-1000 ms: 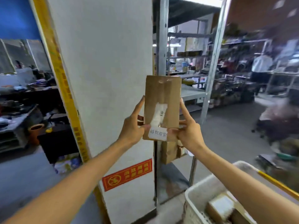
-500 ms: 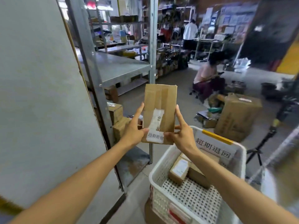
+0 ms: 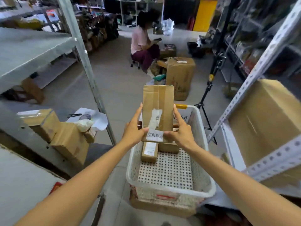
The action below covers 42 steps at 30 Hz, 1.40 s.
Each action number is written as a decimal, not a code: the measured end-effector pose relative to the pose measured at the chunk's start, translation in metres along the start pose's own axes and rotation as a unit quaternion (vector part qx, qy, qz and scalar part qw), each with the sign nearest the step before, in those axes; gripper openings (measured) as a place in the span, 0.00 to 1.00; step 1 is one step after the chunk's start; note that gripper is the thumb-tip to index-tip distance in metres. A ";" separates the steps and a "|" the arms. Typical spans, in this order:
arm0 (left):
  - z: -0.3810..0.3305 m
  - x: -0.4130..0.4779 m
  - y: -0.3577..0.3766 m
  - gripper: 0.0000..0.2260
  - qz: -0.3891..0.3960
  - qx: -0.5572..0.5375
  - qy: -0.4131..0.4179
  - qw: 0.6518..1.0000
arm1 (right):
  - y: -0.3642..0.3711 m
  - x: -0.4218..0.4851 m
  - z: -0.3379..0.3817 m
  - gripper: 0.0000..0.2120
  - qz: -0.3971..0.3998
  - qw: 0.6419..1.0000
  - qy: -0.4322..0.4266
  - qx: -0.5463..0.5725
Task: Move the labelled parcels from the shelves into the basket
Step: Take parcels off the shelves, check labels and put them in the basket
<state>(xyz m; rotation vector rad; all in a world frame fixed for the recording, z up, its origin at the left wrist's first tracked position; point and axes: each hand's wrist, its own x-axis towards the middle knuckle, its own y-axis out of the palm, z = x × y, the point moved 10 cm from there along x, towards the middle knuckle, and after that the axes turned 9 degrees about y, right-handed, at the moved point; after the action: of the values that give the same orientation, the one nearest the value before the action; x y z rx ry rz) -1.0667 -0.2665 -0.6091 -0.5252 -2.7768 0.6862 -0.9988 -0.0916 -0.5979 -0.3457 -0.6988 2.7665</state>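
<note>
Both hands, left (image 3: pixel 133 131) and right (image 3: pixel 182 133), pinching upright parcel (image 3: pixel 157 101), long axis vertical, label (image 3: pixel 155 135) lowest, above basket (image 3: pixel 203 176)

floor (image 3: pixel 117 88): grey concrete | metal shelving (image 3: pixel 91 74): both sides | yellow panel (image 3: pixel 204 13): far back

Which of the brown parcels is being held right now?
The tall parcel with the white label, held upright between the left hand and right hand over the basket. The others lie in the basket or on the left shelf.
</note>
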 end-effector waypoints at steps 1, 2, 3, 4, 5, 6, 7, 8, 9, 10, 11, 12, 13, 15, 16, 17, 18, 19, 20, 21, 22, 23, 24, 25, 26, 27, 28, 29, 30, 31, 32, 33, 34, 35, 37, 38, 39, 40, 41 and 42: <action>0.004 0.007 0.012 0.44 0.012 -0.007 -0.002 1.000 | -0.005 0.004 -0.011 0.51 -0.009 1.000 0.015 0.004; 0.008 0.015 0.025 0.44 0.024 -0.018 -0.005 1.000 | -0.010 0.009 -0.022 0.51 -0.015 0.999 0.030 0.013; 0.014 0.022 0.038 0.44 0.034 -0.030 -0.012 0.999 | -0.014 0.015 -0.032 0.50 -0.019 0.999 0.041 0.021; 0.020 0.029 0.052 0.43 0.043 -0.044 -0.018 0.998 | -0.017 0.022 -0.043 0.50 -0.020 0.998 0.051 0.026; 0.025 0.034 0.064 0.43 0.050 -0.053 -0.025 0.997 | -0.018 0.028 -0.056 0.50 -0.019 0.998 0.060 0.032; 0.032 0.037 0.076 0.42 0.057 -0.056 -0.032 0.996 | -0.017 0.033 -0.069 0.50 -0.014 0.997 0.074 0.035; 0.040 0.038 0.088 0.42 0.064 -0.055 -0.041 0.996 | -0.015 0.038 -0.083 0.49 -0.006 0.995 0.088 0.037; 0.049 0.036 0.099 0.42 0.071 -0.054 -0.054 0.995 | -0.010 0.043 -0.100 0.49 0.003 0.994 0.104 0.036; 0.058 0.033 0.109 0.41 0.078 -0.056 -0.064 0.993 | -0.004 0.047 -0.116 0.48 0.016 0.992 0.120 0.040; 0.070 0.030 0.118 0.40 0.085 -0.053 -0.075 0.992 | 0.004 0.050 -0.135 0.48 0.029 0.989 0.139 0.048; 0.080 0.027 0.127 0.40 0.093 -0.051 -0.086 0.991 | 0.012 0.053 -0.151 0.48 0.044 0.986 0.154 0.056; 0.093 0.024 0.135 0.39 0.100 -0.054 -0.095 0.989 | 0.021 0.056 -0.167 0.47 0.059 0.982 0.166 0.062; 0.108 0.020 0.145 0.40 0.107 -0.062 -0.109 0.986 | 0.031 0.057 -0.181 0.47 0.075 0.979 0.180 0.067; 0.141 0.006 0.164 0.41 0.125 -0.064 -0.151 0.979 | 0.051 0.057 -0.210 0.49 0.103 0.970 0.212 0.065; 0.158 -0.002 0.172 0.41 0.131 -0.058 -0.174 0.974 | 0.061 0.055 -0.226 0.50 0.114 0.964 0.231 0.058; 0.174 -0.012 0.180 0.41 0.140 -0.054 -0.197 0.969 | 0.070 0.052 -0.241 0.50 0.126 0.958 0.253 0.051; 0.187 -0.020 0.187 0.41 0.152 -0.048 -0.216 0.963 | 0.080 0.049 -0.256 0.50 0.136 0.951 0.272 0.048; 0.197 -0.026 0.193 0.40 0.164 -0.040 -0.227 0.959 | 0.088 0.048 -0.270 0.50 0.143 0.946 0.286 0.049; 0.208 -0.030 0.201 0.40 0.178 -0.031 -0.236 0.955 | 0.098 0.046 -0.286 0.50 0.149 0.941 0.300 0.050; 0.214 -0.032 0.207 0.40 0.189 -0.027 -0.242 0.951 | 0.104 0.045 -0.298 0.50 0.154 0.937 0.308 0.050; 0.222 -0.034 0.211 0.40 0.196 -0.026 -0.253 0.947 | 0.110 0.045 -0.308 0.50 0.156 0.934 0.318 0.047; 0.231 -0.036 0.216 0.40 0.204 -0.027 -0.262 0.943 | 0.116 0.044 -0.318 0.50 0.162 0.929 0.329 0.044; 0.238 -0.037 0.220 0.40 0.211 -0.026 -0.272 0.939 | 0.123 0.043 -0.328 0.50 0.169 0.924 0.341 0.046; 0.244 -0.040 0.223 0.40 0.217 -0.024 -0.282 0.934 | 0.129 0.042 -0.335 0.50 0.177 0.918 0.351 0.049; 0.248 -0.041 0.225 0.40 0.220 -0.027 -0.293 0.930 | 0.135 0.040 -0.341 0.50 0.187 0.912 0.360 0.056; 0.250 -0.041 0.226 0.40 0.220 -0.029 -0.299 0.928 | 0.140 0.039 -0.343 0.50 0.197 0.908 0.364 0.068; 0.251 -0.039 0.229 0.40 0.220 -0.029 -0.302 0.927 | 0.142 0.039 -0.345 0.49 0.201 0.907 0.360 0.083; 0.250 -0.034 0.232 0.40 0.220 -0.034 -0.302 0.927 | 0.141 0.044 -0.342 0.49 0.200 0.911 0.347 0.099; 0.251 -0.025 0.235 0.39 0.217 -0.045 -0.304 0.927 | 0.137 0.052 -0.339 0.49 0.190 0.917 0.331 0.112; 0.251 -0.012 0.240 0.39 0.217 -0.055 -0.301 0.927 | 0.127 0.063 -0.337 0.49 0.172 0.926 0.317 0.117; 0.254 0.002 0.247 0.38 0.220 -0.062 -0.298 0.927 | 0.115 0.076 -0.337 0.49 0.144 0.935 0.304 0.113; 0.254 0.019 0.255 0.38 0.227 -0.072 -0.293 0.926 | 0.100 0.089 -0.335 0.48 0.111 0.942 0.296 0.110; 0.252 0.038 0.265 0.38 0.233 -0.085 -0.285 0.926 | 0.082 0.102 -0.333 0.47 0.069 0.948 0.293 0.106; 0.250 0.058 0.276 0.38 0.238 -0.090 -0.269 0.929 | 0.064 0.115 -0.330 0.46 0.024 0.950 0.295 0.096; 0.241 0.097 0.296 0.35 0.249 -0.071 -0.228 0.938 | 0.026 0.145 -0.321 0.40 -0.066 0.956 0.287 0.008; 0.239 0.114 0.304 0.33 0.251 -0.055 -0.212 0.943 | 0.008 0.163 -0.313 0.38 -0.106 0.954 0.268 -0.085; 0.238 0.129 0.311 0.32 0.251 -0.039 -0.203 0.946 | -0.006 0.181 -0.304 0.37 -0.136 0.941 0.245 -0.189; 0.240 0.140 0.316 0.30 0.250 -0.028 -0.201 0.947 | -0.014 0.200 -0.298 0.36 -0.157 0.921 0.224 -0.278; 0.244 0.147 0.319 0.29 0.253 -0.015 -0.197 0.947 | -0.017 0.217 -0.297 0.35 -0.165 0.900 0.216 -0.341; 0.250 0.152 0.321 0.28 0.256 -0.001 -0.191 0.947 | -0.016 0.234 -0.303 0.34 -0.164 0.880 0.217 -0.388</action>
<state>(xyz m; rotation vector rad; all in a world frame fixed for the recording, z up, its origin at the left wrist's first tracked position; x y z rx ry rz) -1.1894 -0.0426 -0.9601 -1.2655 -3.0059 0.9781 -1.1258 0.1247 -0.8877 -0.8708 -1.5372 1.8729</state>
